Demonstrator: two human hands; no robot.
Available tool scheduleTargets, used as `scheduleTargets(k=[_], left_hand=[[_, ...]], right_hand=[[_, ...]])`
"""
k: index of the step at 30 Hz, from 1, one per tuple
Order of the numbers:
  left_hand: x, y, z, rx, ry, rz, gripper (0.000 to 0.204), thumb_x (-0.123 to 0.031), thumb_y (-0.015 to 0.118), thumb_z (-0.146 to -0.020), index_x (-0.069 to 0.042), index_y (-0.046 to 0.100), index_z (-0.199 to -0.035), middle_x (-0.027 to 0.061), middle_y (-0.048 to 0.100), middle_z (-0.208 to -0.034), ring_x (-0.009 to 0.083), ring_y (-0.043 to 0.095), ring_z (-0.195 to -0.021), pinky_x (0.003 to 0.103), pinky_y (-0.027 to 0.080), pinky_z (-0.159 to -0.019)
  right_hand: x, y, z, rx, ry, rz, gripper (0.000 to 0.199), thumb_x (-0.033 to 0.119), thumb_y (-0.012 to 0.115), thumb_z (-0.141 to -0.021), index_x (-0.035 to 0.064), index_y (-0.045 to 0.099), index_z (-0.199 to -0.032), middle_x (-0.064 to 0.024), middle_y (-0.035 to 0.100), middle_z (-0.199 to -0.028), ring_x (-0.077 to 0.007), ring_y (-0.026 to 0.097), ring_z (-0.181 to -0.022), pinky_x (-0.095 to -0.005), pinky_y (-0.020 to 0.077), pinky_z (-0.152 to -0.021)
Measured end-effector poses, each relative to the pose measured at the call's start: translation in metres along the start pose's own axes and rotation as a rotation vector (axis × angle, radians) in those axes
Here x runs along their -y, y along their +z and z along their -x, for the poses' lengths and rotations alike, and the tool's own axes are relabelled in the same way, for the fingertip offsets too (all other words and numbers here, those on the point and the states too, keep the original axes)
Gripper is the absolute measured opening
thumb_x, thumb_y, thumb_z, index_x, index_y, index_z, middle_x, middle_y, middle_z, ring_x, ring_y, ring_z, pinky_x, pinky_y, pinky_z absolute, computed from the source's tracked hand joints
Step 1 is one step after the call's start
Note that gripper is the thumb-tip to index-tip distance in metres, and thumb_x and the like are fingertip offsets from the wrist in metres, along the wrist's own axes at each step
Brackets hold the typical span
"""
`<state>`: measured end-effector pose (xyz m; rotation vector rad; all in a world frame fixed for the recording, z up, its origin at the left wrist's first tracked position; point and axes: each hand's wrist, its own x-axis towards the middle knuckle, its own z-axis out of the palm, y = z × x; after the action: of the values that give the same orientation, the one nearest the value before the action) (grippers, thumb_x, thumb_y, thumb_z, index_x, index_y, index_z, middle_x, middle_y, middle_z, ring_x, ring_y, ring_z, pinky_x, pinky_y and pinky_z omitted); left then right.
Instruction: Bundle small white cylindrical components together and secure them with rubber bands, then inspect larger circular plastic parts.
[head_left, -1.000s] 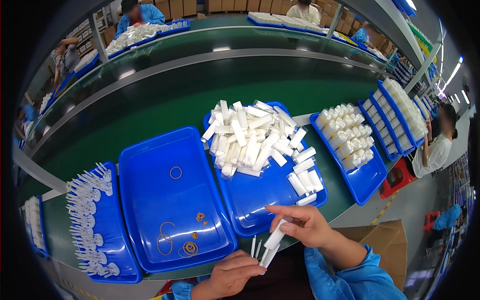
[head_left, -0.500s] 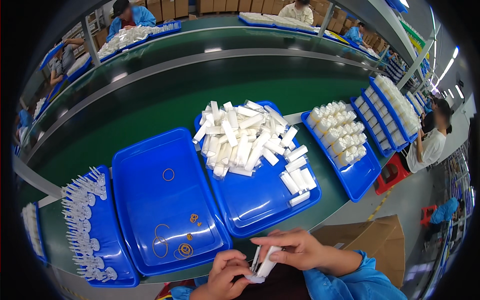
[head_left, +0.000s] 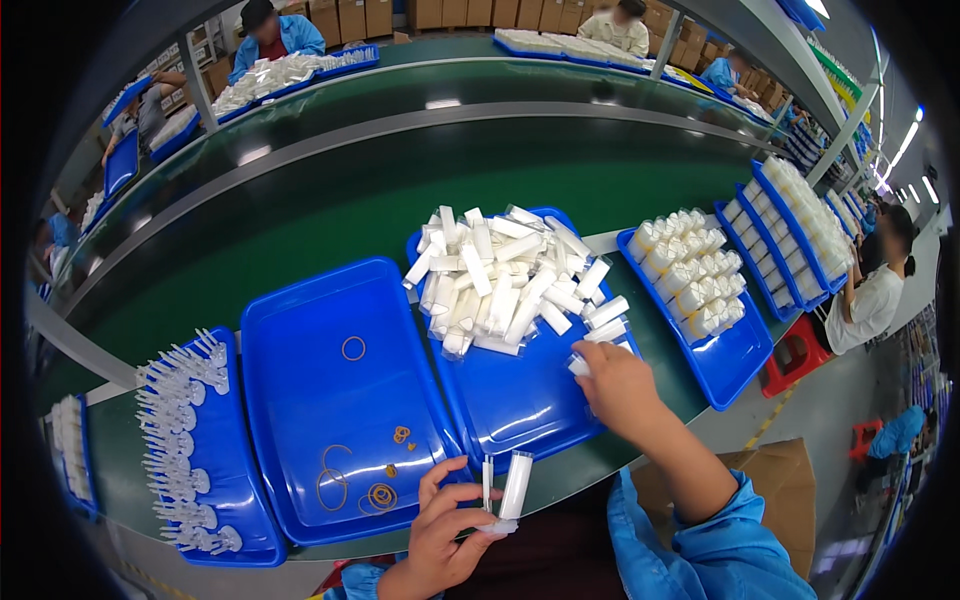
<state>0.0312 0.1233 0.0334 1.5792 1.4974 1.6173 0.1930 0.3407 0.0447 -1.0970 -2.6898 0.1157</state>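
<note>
Near the front edge of the table, my left hand (head_left: 440,535) pinches a clear plastic pronged piece (head_left: 487,480) by its base. A slim white packet (head_left: 516,485) in clear film stands upright beside the prong, its lower end on that base. My right hand (head_left: 615,385) reaches into the right part of the blue tray (head_left: 515,415), fingers closed around white packets (head_left: 579,366) that they partly hide. Behind it in that tray lies a loose heap of similar packets (head_left: 500,275).
A blue tray (head_left: 340,400) to the left holds rubber bands (head_left: 382,497). Farther left, a tray carries rows of clear pronged pieces (head_left: 185,450). Banded white bundles (head_left: 690,265) fill a tray on the right, near stacked trays (head_left: 790,240). An open cardboard box (head_left: 775,490) stands at lower right.
My right hand has left the piece by my left hand and moved up and right to the packets in the tray. My left hand still holds the pronged piece with its packet.
</note>
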Motion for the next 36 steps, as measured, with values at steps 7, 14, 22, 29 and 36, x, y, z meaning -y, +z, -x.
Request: scheduleTargets(k=[7,14,22,29,36], left_hand=[[-0.006,-0.004,0.001,0.036,0.078,-0.134,0.018,-0.016,0.078,-0.063,-0.016,0.070,-0.079,0.0004,0.064,-0.081,0.0323,0.050,-0.101,0.047,0.031,-0.093],[-0.009,0.000,0.001,0.047,0.077,-0.114,0.022,-0.015,0.077,-0.062,-0.022,0.072,-0.082,-0.0075,0.066,-0.080,0.0264,0.050,-0.102,0.043,0.020,-0.098],[-0.009,-0.002,0.004,0.065,0.082,-0.131,0.020,-0.016,0.076,-0.063,-0.023,0.072,-0.081,-0.0085,0.066,-0.080,0.0248,0.049,-0.101,0.043,0.019,-0.099],[-0.007,-0.002,0.007,0.069,0.062,-0.116,0.020,-0.018,0.075,-0.065,-0.026,0.072,-0.084,-0.0111,0.064,-0.082,0.0222,0.048,-0.102,0.041,0.015,-0.103],[-0.004,-0.001,0.010,0.134,0.192,-0.163,0.018,-0.021,0.073,-0.066,-0.028,0.072,-0.082,-0.0148,0.063,-0.084,0.0217,0.047,-0.103,0.045,0.015,-0.102]], right_hand=[[0.033,-0.008,-0.001,0.231,0.041,-0.924,0.041,0.004,0.053,-0.081,0.0056,0.044,-0.122,-0.0042,0.052,-0.089,-0.0124,0.054,-0.065,-0.0264,0.0432,-0.052],[0.058,-0.017,0.011,0.480,0.392,-2.057,0.040,0.006,0.054,-0.087,0.0040,0.045,-0.127,0.0015,0.052,-0.091,-0.0034,0.047,-0.073,-0.0183,0.0374,-0.060],[0.059,-0.010,0.018,0.436,0.392,-1.964,0.044,0.009,0.056,-0.087,0.0002,0.044,-0.128,-0.0022,0.054,-0.094,-0.0069,0.051,-0.082,-0.0213,0.0429,-0.070],[0.061,-0.024,0.023,0.437,0.215,-1.743,0.042,0.008,0.056,-0.087,0.0006,0.046,-0.128,-0.0022,0.056,-0.096,-0.0081,0.053,-0.082,-0.0216,0.0435,-0.070],[0.046,-0.043,0.030,0.459,0.032,-1.440,0.040,0.010,0.062,-0.084,0.0074,0.054,-0.123,-0.0041,0.061,-0.087,-0.0101,0.055,-0.078,-0.0242,0.0442,-0.070]])
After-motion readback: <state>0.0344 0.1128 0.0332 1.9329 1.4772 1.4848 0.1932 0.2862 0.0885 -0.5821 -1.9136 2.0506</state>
